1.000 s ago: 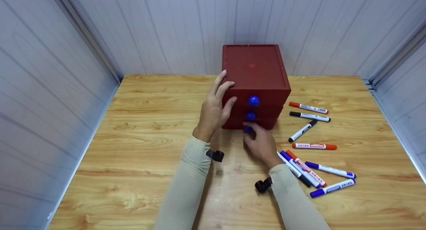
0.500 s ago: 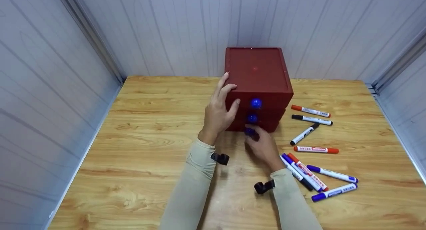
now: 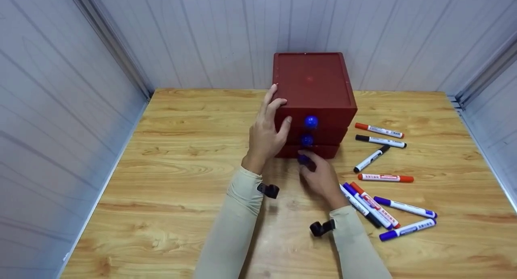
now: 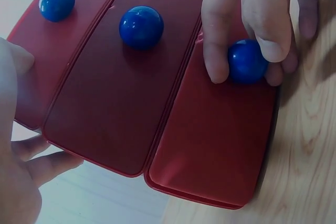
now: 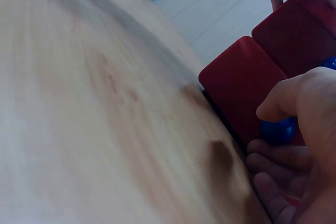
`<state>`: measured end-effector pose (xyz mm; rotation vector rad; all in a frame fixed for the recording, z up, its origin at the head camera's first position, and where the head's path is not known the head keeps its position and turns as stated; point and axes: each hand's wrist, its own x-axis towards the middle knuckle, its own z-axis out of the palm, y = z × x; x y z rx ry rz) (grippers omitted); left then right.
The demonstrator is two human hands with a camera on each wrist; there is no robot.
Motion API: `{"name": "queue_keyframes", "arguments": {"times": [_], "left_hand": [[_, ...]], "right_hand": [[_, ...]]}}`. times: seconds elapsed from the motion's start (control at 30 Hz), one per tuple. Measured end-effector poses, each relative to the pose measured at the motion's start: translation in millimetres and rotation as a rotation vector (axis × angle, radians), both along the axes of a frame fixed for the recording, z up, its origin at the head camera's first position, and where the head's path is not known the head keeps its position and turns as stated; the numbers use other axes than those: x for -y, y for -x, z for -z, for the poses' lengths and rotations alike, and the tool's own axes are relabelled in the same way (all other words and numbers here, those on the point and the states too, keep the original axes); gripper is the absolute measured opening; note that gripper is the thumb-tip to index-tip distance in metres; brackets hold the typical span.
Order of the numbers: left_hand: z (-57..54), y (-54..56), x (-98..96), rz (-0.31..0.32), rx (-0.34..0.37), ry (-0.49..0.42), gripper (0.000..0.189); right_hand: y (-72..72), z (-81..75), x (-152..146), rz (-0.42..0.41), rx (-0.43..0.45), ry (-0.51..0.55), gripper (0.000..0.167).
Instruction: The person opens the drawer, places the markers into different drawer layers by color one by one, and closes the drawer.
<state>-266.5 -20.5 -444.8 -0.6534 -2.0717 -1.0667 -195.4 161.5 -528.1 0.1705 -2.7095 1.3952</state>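
While two pale sleeves (image 3: pixel 230 222) are reaching in from the bottom edge of the head view, a black wrist camera (image 3: pixel 322 229) is sitting at the right cuff and its twin (image 3: pixel 270 191) at the left. Toward the lower right of the frame, two blue-capped markers (image 3: pixel 408 229) are lying on the wood-grain worktop (image 3: pixel 181 149), and left of them three close-set markers (image 3: pixel 368 206) are slanting down from beside the right wrist. Just right of centre, the right hand (image 3: pixel 321 178) is pinching the bottom blue knob (image 4: pixel 247 61), its grip holding that ball between thumb and fingers. Right of this, a red-capped marker (image 3: pixel 385 177) is lying crosswise; farther up, two black-capped markers (image 3: pixel 381 141) and another red-capped one (image 3: pixel 379 130) are resting near the box. Right of centre, the red drawer box (image 3: pixel 311 79) is standing upright, its middle knob (image 3: pixel 307 140) and top knob (image 3: pixel 311 122) showing in front. The left hand (image 3: pixel 264 135) is resting against its left side, the grip spreading loosely, thumb touching the front. Behind, a panelled wall (image 3: pixel 202 36) is filling the upper frame.
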Motion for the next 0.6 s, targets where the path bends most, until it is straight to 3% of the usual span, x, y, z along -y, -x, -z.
{"name": "queue_keyframes", "arguments": {"times": [0.2,0.6], "left_hand": [[1.3,0.5,-1.2,0.002,-0.001,-0.006,0.038],[0.3,0.5,-1.0,0.009,0.004,-0.01,0.038]], "right_hand": [[-6.1,3.4,-2.1,-0.018,-0.018,0.035,0.041],[-21.5,1.3,-3.2,-0.034,-0.016,-0.022,0.039]]}}
